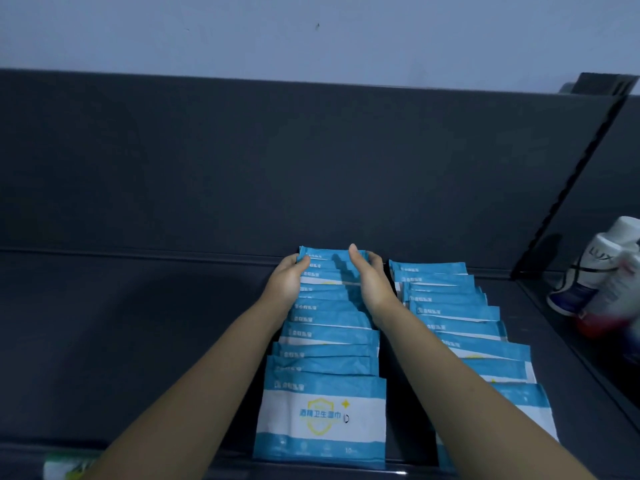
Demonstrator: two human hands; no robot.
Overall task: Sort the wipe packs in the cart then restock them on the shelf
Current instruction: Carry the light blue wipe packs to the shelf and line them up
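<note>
Two rows of wipe packs run front to back on the shelf (138,341), overlapping; left row (325,341) just beside right row (450,299); back panel (242,168) behind both; left hand (285,280) and right hand (369,275) grip the rearmost pack (329,254) of the left row by its side edges; bottles (602,271) right of the divider (571,181).

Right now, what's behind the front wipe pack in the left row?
More matching packs, overlapped so only their top strips show. The left hand and right hand grip the rearmost ones, hiding their sides.
</note>
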